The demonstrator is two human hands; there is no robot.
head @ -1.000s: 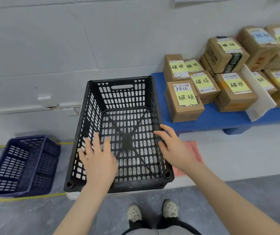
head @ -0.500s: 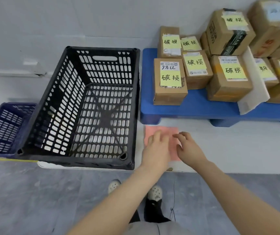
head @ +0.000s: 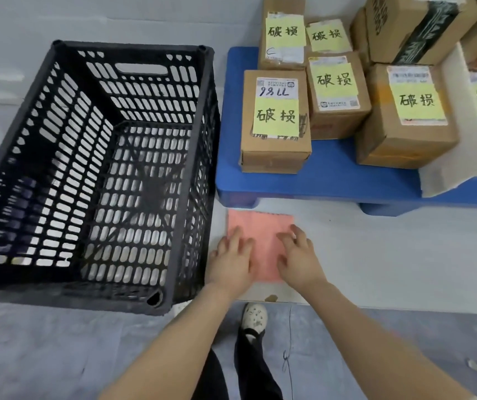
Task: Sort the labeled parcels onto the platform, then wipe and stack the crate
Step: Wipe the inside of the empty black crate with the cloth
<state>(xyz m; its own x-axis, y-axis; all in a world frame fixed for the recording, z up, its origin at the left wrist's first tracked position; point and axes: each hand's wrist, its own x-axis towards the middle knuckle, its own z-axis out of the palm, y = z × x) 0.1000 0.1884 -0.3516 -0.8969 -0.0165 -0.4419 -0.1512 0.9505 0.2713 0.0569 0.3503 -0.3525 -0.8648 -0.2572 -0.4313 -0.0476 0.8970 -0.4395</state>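
— Cloth (head: 260,226) loc?
— Pink, flat on white ledge (head: 375,255), just in front of blue platform (head: 332,180), right of black crate (head: 130,47).
— 2 hands?
— Left hand (head: 231,261) flat on it, fingers spread. Right hand (head: 299,261) on its right side, fingers bent, blurred; can't tell if pinching.
— Parcels (head: 274,119)?
— On platform, yellow-tagged. Crate upright by platform's left end.
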